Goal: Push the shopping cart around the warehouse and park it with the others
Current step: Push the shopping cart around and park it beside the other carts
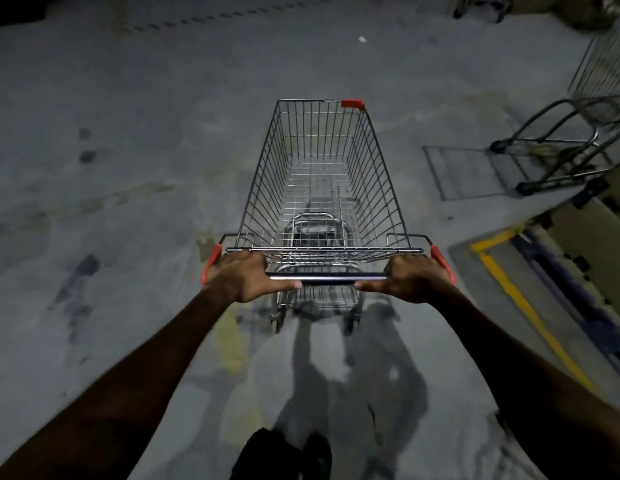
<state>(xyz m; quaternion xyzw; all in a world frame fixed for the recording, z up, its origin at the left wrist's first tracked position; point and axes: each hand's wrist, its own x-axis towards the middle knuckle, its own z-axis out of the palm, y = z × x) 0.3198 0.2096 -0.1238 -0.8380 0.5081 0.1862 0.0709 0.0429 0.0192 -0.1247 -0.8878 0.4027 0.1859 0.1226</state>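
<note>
A wire shopping cart (322, 174) with red corner caps stands straight ahead of me on the grey concrete floor, its basket empty. My left hand (241, 277) is wrapped around the left end of the cart's handle bar (327, 279). At the right end of the same bar my right hand (414, 278) grips likewise. Both arms are stretched out. Another cart (575, 147) shows at the right edge, only its lower frame and part of its basket in view.
A yellow floor line (519, 299) and a dark blue rail (575, 299) run along the right side beside a pale wall. The wheels of another trolley (481, 6) show at the top. Dark stains mark the open floor on the left.
</note>
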